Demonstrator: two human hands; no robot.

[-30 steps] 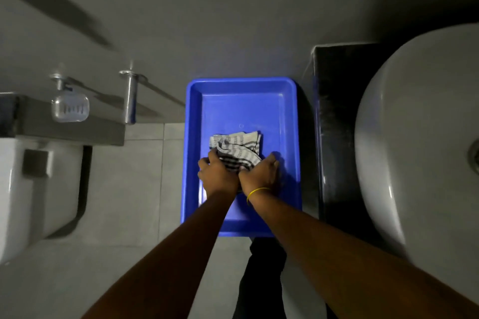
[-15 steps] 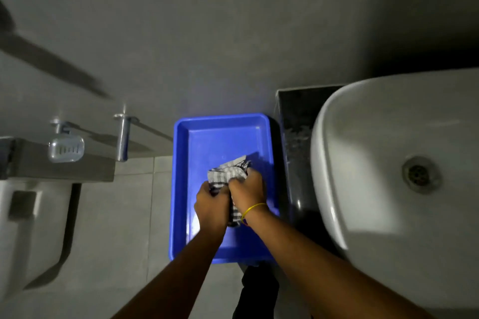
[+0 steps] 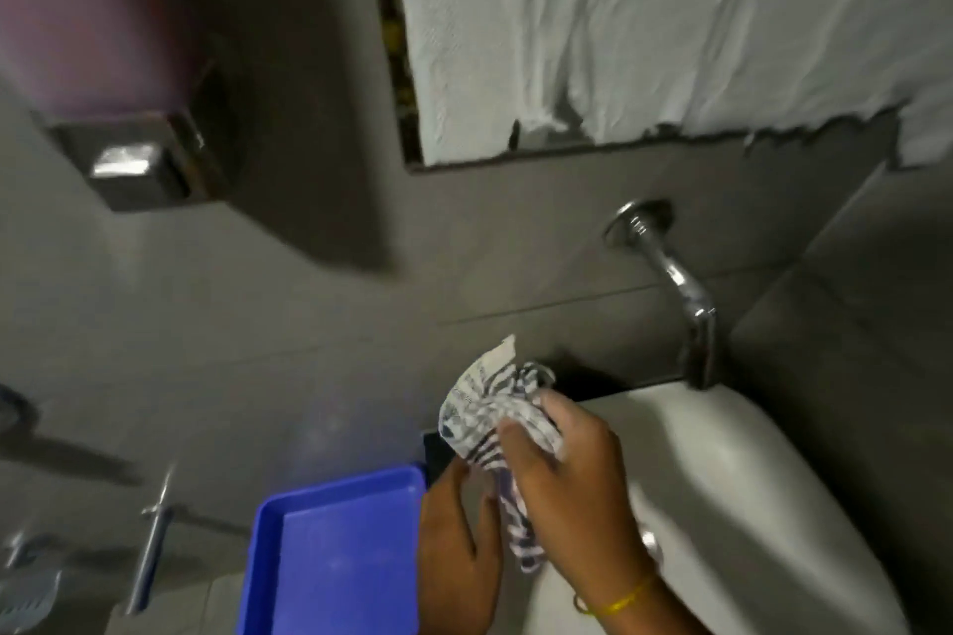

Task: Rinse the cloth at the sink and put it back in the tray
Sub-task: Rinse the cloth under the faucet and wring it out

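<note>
Carry step: both hands, right hand (image 3: 567,474) and left hand (image 3: 456,531), fingers pinching striped cloth (image 3: 487,410) over sink (image 3: 722,469) rim, right of blue tray (image 3: 268,557) (empty); next: under tap (image 3: 691,304)

No writing, label, brand mark, number or sign is showing up readable anywhere in this moment. The cloth (image 3: 492,420) is showing only a striped pattern with no lettering that can be made out, and the blue tray (image 3: 330,557) and the white sink (image 3: 732,480) are showing plain surfaces. The view is blurring, so any fine print is staying too soft to tell.
</note>
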